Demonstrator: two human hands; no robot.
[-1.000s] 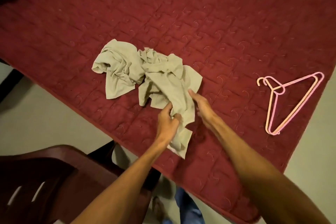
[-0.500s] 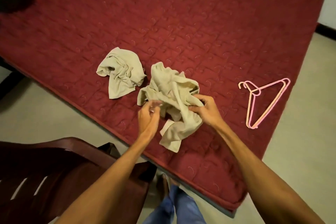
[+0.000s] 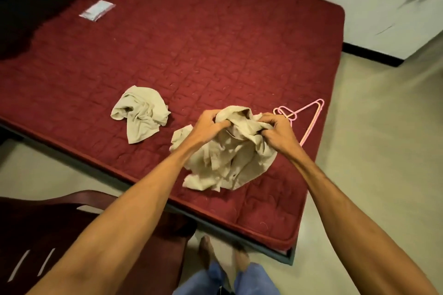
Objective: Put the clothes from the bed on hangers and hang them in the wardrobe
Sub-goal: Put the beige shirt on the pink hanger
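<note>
A chair (image 3: 36, 235) stood at eight o'clock. On the bed (image 3: 215, 43), a crumpled cloth (image 3: 140, 115) lay at nine o'clock from the hands. The left hand (image 3: 207, 124) and right hand (image 3: 278, 132) each clutched the shirt (image 3: 230, 158), which hung bunched at six o'clock below them. Hangers (image 3: 311, 115) lay at three o'clock.

looks like a bedroom in someone's home: big bed (image 3: 191, 50) with a quilted maroon cover, crumpled beige clothes (image 3: 141, 112) and pink hangers (image 3: 309, 115) on it, plain tiled floor (image 3: 383, 151), dark plastic chair (image 3: 48, 235) beside it.
</note>
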